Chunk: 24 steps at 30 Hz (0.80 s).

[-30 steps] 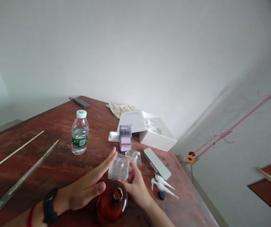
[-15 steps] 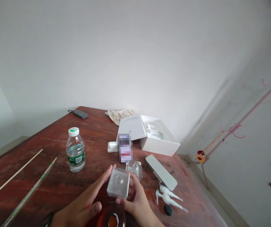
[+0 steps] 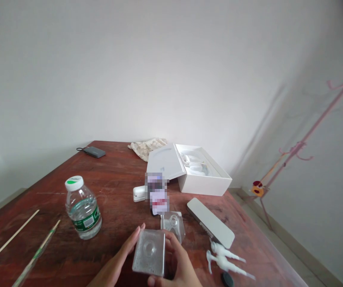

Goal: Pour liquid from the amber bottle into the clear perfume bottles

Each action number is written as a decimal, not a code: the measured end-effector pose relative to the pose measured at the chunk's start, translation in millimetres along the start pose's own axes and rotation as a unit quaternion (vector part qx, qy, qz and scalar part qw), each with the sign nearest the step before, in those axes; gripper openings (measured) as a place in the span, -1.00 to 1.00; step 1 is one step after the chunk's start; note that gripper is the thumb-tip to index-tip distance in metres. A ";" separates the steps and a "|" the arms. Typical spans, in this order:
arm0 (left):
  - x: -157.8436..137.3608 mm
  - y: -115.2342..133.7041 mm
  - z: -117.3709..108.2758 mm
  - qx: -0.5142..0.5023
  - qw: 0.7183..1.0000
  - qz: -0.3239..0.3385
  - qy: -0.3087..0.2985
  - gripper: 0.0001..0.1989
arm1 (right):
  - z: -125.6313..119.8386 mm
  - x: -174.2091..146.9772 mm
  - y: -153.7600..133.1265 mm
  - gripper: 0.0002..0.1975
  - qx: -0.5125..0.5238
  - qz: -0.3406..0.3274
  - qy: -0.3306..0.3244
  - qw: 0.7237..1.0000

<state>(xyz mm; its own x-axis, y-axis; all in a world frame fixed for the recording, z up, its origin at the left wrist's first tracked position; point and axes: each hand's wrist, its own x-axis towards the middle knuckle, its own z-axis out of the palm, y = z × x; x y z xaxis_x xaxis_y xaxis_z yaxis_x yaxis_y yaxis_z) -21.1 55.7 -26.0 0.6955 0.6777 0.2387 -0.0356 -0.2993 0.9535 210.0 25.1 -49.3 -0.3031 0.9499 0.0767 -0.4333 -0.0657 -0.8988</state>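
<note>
A clear, square-faced plastic container [image 3: 150, 252] with a round raised form in its middle is gripped by my right hand [image 3: 181, 261], fingers behind its right side and thumb at the lower front. My left hand [image 3: 118, 259] is stretched out along the container's left side, fingertips by its upper left corner; whether it presses on it I cannot tell. Just beyond my right fingers lies a second clear plastic piece [image 3: 173, 225] with a round neck-like shape. White pump dispenser heads [image 3: 223, 259] and a black round cap [image 3: 227, 279] lie to the right.
A water bottle [image 3: 84, 213] stands on the left, beside thin sticks [image 3: 38, 253]. Further back are a grey case [image 3: 211, 223], a white box [image 3: 204, 181] with its lid leaning, a white device [image 3: 139, 193], a cloth [image 3: 147, 148] and a dark grey pouch [image 3: 93, 152].
My view has shifted, so the near things sit lower in it. Both hands and the container appear lower. The dark reddish-brown round object below the container is out of sight.
</note>
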 end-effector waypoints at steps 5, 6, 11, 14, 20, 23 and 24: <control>33.6 -29.0 -8.6 0.002 0.999 -0.027 -0.028 -0.31 | -0.8 2.6 -7.9 -0.11 -0.025 0.021 -0.002 0.999; 39.6 -34.0 -8.7 0.001 0.999 -0.031 -0.035 -0.30 | -1.7 3.1 -7.9 -0.12 -0.028 0.023 0.001 0.999; 50.5 -51.1 -10.5 -0.011 0.997 -0.052 -0.051 -0.28 | -4.0 3.8 -7.5 -0.07 -0.021 0.029 -0.001 0.999; 47.2 -60.8 -12.5 -0.021 0.997 -0.061 -0.052 -0.32 | -2.8 2.9 -11.1 -0.05 -0.026 0.041 -0.008 0.999; 57.7 -84.2 2.7 -0.082 0.994 -0.066 -0.032 -0.25 | 0.3 -0.7 -15.9 -0.06 -0.050 0.031 0.004 0.998; 63.5 -74.4 10.7 -0.075 0.995 -0.066 -0.027 -0.23 | 2.5 -2.6 -16.2 -0.08 -0.031 0.011 -0.010 0.999; 61.6 -66.9 11.5 -0.064 0.996 -0.064 -0.020 -0.23 | 3.6 -3.3 -16.7 -0.09 -0.024 0.006 -0.016 1.000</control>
<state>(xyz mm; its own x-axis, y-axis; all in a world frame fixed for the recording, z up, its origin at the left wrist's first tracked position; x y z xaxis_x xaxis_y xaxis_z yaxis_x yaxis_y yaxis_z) 32.3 109.7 -77.2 0.7276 0.6772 0.1097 -0.0353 -0.1227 0.9918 215.2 21.9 -33.0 -0.3353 0.9387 0.0797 -0.3896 -0.0611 -0.9190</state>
